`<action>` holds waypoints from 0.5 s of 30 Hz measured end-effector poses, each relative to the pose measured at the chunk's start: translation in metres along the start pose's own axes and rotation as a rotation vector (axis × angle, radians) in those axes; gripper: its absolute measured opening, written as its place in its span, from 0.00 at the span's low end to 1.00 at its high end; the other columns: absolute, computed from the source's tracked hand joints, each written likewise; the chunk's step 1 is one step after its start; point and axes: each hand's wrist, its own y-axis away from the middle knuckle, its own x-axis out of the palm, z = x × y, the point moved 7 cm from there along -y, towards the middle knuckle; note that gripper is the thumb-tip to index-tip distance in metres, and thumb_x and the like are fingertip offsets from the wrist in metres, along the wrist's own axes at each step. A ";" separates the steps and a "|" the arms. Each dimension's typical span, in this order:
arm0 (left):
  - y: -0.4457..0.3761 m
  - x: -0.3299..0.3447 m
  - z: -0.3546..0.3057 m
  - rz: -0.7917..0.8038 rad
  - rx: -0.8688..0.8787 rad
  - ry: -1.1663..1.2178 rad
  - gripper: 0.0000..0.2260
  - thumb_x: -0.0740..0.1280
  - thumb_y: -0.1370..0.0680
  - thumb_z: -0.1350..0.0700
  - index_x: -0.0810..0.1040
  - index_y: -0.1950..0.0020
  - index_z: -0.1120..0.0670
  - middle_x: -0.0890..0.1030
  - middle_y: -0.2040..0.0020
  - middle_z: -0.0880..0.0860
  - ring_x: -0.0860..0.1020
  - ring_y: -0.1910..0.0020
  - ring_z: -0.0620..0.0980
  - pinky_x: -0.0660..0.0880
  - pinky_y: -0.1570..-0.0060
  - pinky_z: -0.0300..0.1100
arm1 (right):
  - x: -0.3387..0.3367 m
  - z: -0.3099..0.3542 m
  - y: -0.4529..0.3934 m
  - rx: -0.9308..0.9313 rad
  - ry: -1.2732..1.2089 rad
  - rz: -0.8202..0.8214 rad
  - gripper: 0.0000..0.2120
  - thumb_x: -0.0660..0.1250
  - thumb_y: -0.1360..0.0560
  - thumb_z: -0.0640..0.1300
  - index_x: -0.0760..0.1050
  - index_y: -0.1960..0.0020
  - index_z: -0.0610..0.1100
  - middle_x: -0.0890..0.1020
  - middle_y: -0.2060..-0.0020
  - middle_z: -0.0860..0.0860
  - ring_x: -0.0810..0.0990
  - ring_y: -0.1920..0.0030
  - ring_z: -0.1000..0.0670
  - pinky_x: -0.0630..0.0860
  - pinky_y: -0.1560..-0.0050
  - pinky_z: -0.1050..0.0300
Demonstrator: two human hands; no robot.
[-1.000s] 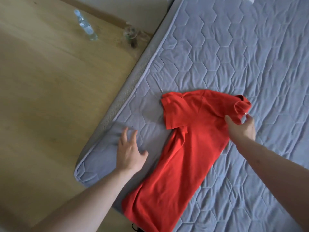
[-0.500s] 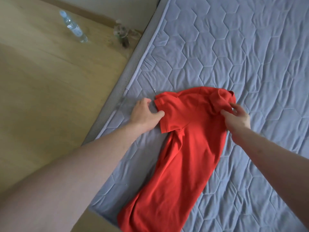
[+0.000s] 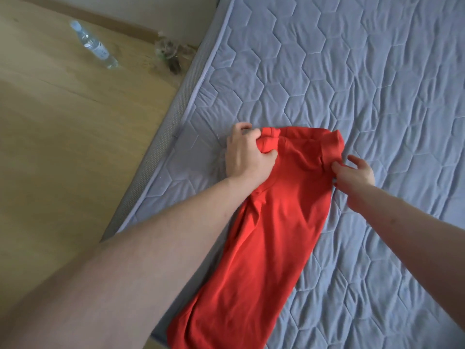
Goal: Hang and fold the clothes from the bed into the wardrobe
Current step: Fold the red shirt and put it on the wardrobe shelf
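- Near the bed's (image 3: 352,84) left edge: red shirt (image 3: 271,222) lies flat, folded lengthwise, hem overhanging the near edge.
- Fabric judged light, soft, limp; will sag unless held at both shoulders.
- Left hand (image 3: 245,153) grips the bunched sleeve.
- Right hand (image 3: 356,170) pinches the collar side.

Soft, even daylight here, no hard shadows; I see a mild sheen on the wooden floor (image 3: 63,117) far left. Wide-angle bending stretches my near forearms, and the edges look slightly soft and smeared.
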 end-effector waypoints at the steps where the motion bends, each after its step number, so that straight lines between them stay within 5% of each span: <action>1: 0.002 0.007 -0.005 0.046 -0.001 0.017 0.14 0.75 0.30 0.51 0.83 0.46 0.52 0.76 0.39 0.54 0.77 0.40 0.56 0.73 0.38 0.47 | -0.002 0.001 0.000 0.007 0.001 0.002 0.29 0.70 0.22 0.46 0.67 0.24 0.48 0.83 0.44 0.48 0.81 0.51 0.49 0.78 0.35 0.47; 5: 0.019 0.022 -0.026 0.133 0.047 -0.104 0.13 0.72 0.26 0.52 0.75 0.45 0.53 0.83 0.48 0.56 0.80 0.46 0.62 0.75 0.51 0.51 | -0.004 0.009 0.003 0.055 -0.044 0.054 0.25 0.70 0.23 0.46 0.70 0.27 0.50 0.82 0.48 0.47 0.80 0.56 0.51 0.80 0.45 0.51; 9: 0.060 0.044 -0.074 0.173 0.325 -0.243 0.19 0.72 0.27 0.49 0.71 0.39 0.52 0.80 0.44 0.53 0.82 0.49 0.59 0.77 0.55 0.53 | -0.003 0.027 0.010 0.158 -0.174 0.194 0.09 0.69 0.26 0.50 0.78 0.47 0.53 0.80 0.59 0.52 0.77 0.61 0.53 0.73 0.55 0.57; 12: 0.093 0.086 -0.074 0.542 0.369 -0.296 0.31 0.73 0.27 0.49 0.66 0.28 0.52 0.70 0.28 0.56 0.79 0.39 0.61 0.76 0.45 0.55 | 0.000 0.034 0.011 0.200 -0.156 0.278 0.23 0.74 0.34 0.63 0.81 0.44 0.54 0.83 0.51 0.53 0.80 0.52 0.51 0.74 0.48 0.53; 15: 0.130 0.104 -0.069 0.904 0.486 -0.282 0.41 0.75 0.28 0.53 0.58 0.20 0.56 0.55 0.18 0.61 0.63 0.23 0.60 0.63 0.25 0.51 | 0.011 0.035 0.013 0.140 0.009 0.322 0.47 0.79 0.44 0.70 0.72 0.30 0.52 0.79 0.37 0.54 0.80 0.43 0.51 0.75 0.43 0.48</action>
